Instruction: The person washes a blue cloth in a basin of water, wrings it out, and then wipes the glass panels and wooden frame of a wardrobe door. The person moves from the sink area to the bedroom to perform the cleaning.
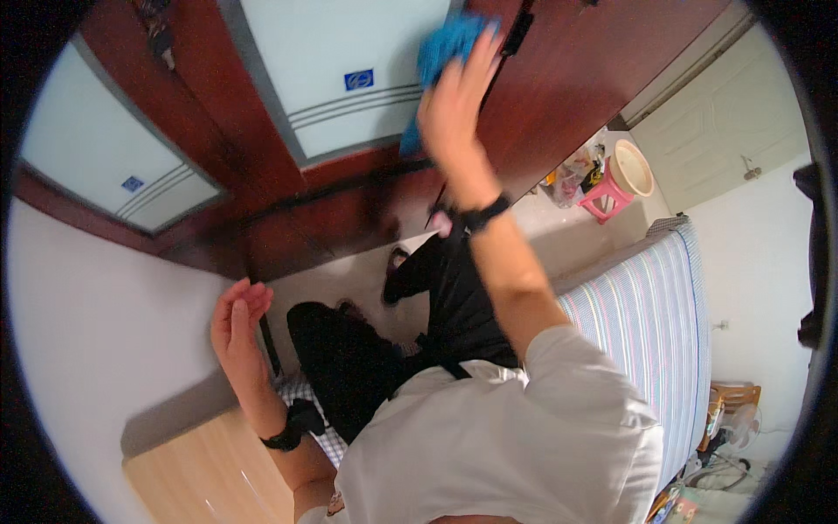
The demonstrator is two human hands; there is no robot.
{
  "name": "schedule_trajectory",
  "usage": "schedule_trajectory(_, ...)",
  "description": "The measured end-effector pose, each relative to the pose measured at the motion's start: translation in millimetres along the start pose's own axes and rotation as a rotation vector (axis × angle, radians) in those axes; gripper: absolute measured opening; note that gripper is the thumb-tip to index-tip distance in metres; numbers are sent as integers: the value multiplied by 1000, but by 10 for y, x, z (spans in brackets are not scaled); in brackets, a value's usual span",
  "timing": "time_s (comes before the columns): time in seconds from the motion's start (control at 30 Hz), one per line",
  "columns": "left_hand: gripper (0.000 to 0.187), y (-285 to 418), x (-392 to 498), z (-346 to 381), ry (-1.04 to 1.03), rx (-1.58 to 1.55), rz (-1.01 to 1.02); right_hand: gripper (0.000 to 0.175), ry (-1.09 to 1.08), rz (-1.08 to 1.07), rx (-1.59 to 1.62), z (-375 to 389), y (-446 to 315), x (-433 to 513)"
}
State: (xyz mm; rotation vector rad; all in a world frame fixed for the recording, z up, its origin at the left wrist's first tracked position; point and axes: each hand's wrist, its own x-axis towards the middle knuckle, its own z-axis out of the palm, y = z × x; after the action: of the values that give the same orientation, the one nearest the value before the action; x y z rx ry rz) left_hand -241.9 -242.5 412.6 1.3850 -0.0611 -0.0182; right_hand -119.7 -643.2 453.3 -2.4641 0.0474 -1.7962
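Note:
My right hand (455,108) presses a blue cloth (448,49) against the front of a dark red wooden wardrobe (556,72). The cloth lies at the edge of a frosted glass door panel (353,39), close to a black handle (518,34), and part of it hangs below the palm. Motion blurs the fingers. Nothing is in my left hand (241,321), raised at the lower left near the white wall, with its fingers loosely curled and apart.
To the right stands a bed with a striped sheet (641,327). A pink plastic stool (605,200) with a cream basin (632,168) and plastic bags are beyond it, near a pale door (727,131). A light wooden board (209,471) is at the lower left.

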Motion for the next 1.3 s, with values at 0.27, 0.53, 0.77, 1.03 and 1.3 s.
schedule_trajectory(0.27, 32, -44, -53, -50, -21, -22, -8, 56, 243, -242, -212, -166, 282, 1028)
schedule_trajectory(0.53, 30, -114, -11, -138, -37, -41, -32, 75, -100, 438, 121, 369, -21, -1428)
schedule_trajectory(0.77, 30, -115, -65, -212, 51, -58, -63, 56, -243, 486, 68, 678, -1190, -1749)
schedule_trajectory(1.03, 29, -23, -141, -94, -52, -28, -16, 32, -610, 86, 205, 432, -1588, -1559)
schedule_trajectory(1.3, 29, -84, -134, -73, 19, -75, -62, 28, -344, 259, -32, 142, -784, -1408)
